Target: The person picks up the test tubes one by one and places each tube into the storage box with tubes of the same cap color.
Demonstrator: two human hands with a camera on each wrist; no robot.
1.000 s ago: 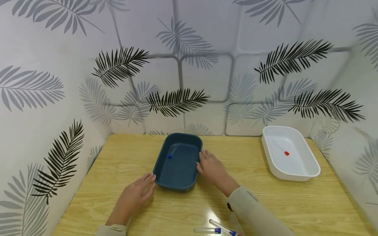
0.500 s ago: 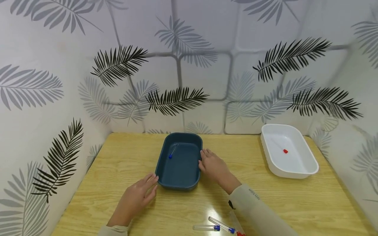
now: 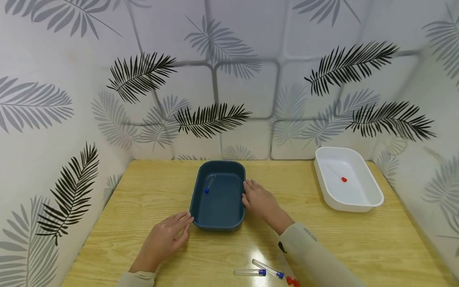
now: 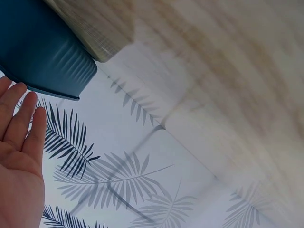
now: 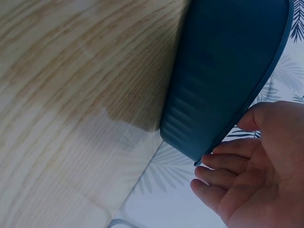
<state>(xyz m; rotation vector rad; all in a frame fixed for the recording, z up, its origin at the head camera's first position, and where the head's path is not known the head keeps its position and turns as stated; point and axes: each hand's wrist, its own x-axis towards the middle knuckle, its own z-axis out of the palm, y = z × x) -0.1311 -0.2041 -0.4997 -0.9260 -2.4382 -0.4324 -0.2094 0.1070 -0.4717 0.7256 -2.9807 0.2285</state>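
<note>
A dark blue plastic tray (image 3: 219, 207) stands on the wooden table, with a blue-capped test tube (image 3: 209, 185) lying inside toward its far left. My left hand (image 3: 165, 237) is at the near left corner, its fingertips right at the rim and the fingers fairly straight. My right hand (image 3: 261, 201) lies along the right side, fingers at the rim. In the right wrist view, the loosely bent fingers (image 5: 223, 166) and thumb meet the tray's rim from outside, without wrapping round it. The left wrist view has extended fingers (image 4: 21, 114) beside the tray's wall (image 4: 52, 57).
A white tray (image 3: 349, 191) holding a red-capped tube (image 3: 343, 179) is at the back right. At the front lie two blue-capped test tubes (image 3: 247, 272) and red-capped ones (image 3: 289, 280), partly behind my right sleeve (image 3: 315, 255). A leaf-patterned wall (image 3: 247, 135) borders the table (image 3: 157, 187).
The blue tray has shifted slightly to the right and straightened, both hands staying at its sides. The head view has tilted a little, uncovering more of the red caps in front.
</note>
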